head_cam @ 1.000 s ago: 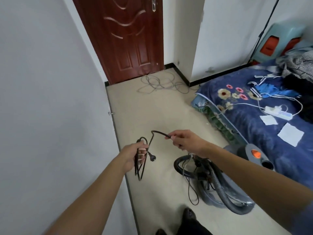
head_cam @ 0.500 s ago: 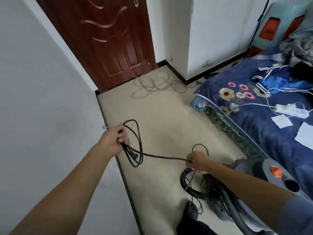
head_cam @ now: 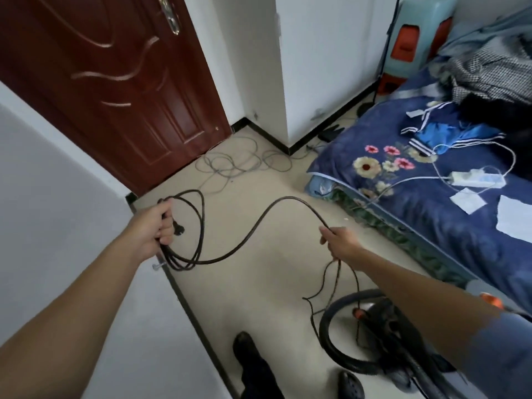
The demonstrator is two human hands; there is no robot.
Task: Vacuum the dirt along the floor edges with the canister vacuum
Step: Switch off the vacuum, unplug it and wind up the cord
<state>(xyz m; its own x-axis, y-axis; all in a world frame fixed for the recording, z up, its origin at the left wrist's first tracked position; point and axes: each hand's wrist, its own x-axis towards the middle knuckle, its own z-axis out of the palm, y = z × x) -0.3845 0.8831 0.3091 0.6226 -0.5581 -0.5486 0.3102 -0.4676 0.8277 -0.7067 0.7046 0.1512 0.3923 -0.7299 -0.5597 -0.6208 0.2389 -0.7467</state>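
My left hand (head_cam: 154, 226) grips several coils of the black power cord (head_cam: 253, 223), with the plug hanging beside my fingers near the left wall. From the coils the cord arches up and across to my right hand (head_cam: 338, 243), which holds it farther along. Below that hand the cord drops to the canister vacuum (head_cam: 383, 321) on the floor at the lower right. My right forearm partly hides the vacuum's dark body; its black ribbed hose (head_cam: 331, 341) loops in front of it.
A dark red door (head_cam: 115, 82) stands shut at the far end, with a tangle of grey cable (head_cam: 239, 162) on the floor before it. A bed with a blue floral cover (head_cam: 431, 214), clothes and a power strip fills the right. My feet (head_cam: 247, 349) stand by the black baseboard (head_cam: 184, 298).
My right hand has risen from near the vacuum and lifted the cord, which now arches between both hands. My left hand still grips the coils and has moved slightly left.
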